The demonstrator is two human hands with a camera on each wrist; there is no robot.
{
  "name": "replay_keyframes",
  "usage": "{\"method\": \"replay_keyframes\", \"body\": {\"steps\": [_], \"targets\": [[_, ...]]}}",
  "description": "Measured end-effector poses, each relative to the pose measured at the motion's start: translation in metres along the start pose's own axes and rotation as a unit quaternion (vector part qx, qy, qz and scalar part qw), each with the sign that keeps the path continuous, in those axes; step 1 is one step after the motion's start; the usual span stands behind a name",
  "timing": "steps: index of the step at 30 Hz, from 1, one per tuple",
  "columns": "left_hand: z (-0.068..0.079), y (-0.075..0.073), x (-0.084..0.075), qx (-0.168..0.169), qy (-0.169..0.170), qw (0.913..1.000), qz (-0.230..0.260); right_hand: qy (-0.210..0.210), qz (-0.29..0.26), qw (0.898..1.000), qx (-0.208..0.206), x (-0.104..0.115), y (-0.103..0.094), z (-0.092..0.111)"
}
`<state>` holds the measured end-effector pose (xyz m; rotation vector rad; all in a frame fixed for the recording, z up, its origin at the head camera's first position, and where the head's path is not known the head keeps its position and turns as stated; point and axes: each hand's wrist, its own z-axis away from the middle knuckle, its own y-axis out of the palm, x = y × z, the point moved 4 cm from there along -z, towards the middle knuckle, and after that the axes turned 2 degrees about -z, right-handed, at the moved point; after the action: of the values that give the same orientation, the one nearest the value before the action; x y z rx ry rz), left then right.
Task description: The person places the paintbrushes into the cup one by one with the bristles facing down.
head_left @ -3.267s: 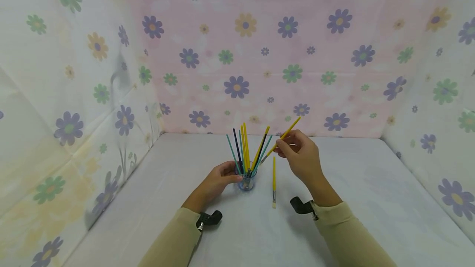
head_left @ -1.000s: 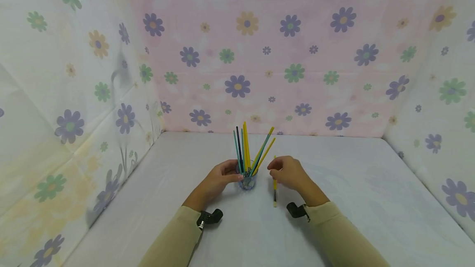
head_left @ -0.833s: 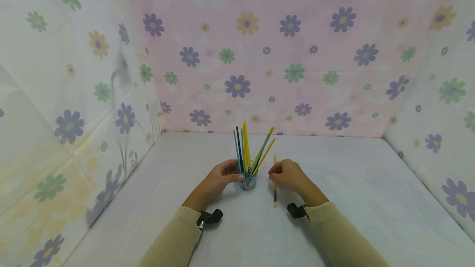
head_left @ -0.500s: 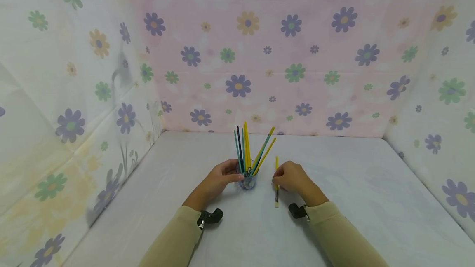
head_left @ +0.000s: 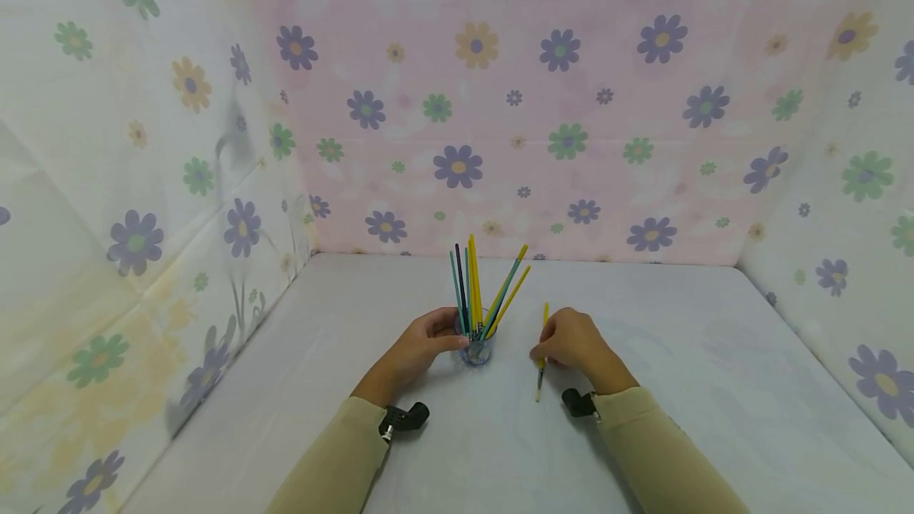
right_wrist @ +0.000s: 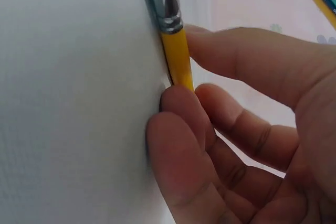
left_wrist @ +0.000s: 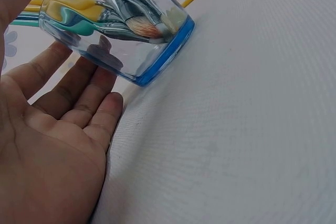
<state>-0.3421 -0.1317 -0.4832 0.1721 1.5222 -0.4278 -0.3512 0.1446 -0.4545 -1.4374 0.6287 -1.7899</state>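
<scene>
My left hand (head_left: 421,347) holds a clear glass cup (head_left: 477,354) from its left side, thumb on the near side and fingers behind. Its thick blue base (left_wrist: 167,51) shows in the left wrist view. Several paintbrushes (head_left: 474,284) with yellow, teal and dark handles stand in the cup, bristles down. To the right of the cup, my right hand (head_left: 574,342) pinches a yellow paintbrush (right_wrist: 178,56) by its handle, low over the white surface. The brush's pale bristle end (head_left: 538,397) points toward me; part of the handle is hidden behind the fingers.
A white tabletop (head_left: 457,450) spreads under both hands. Flower-printed cloth walls (head_left: 500,165) enclose it at the back and on both sides. Black wrist mounts (head_left: 405,418) stick out from the sleeves.
Earlier my right hand let another yellow brush go into the cup. Then it came down to the brush on the table, took hold of it and shifted it slightly right, tilting it. The left hand stayed.
</scene>
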Motion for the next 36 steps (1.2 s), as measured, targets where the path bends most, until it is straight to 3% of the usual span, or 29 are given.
{"method": "replay_keyframes", "body": {"steps": [12,36], "targets": [[0.0004,-0.0010,0.0008,0.004,-0.003,1.0000,0.002,0.035,0.009,0.999,0.020,-0.0050,-0.0058,-0.0009],[-0.0014,-0.0018,0.0029,-0.001,-0.009,0.9998,-0.016,0.050,-0.106,0.993,0.017,-0.0104,-0.0103,-0.0011]]}}
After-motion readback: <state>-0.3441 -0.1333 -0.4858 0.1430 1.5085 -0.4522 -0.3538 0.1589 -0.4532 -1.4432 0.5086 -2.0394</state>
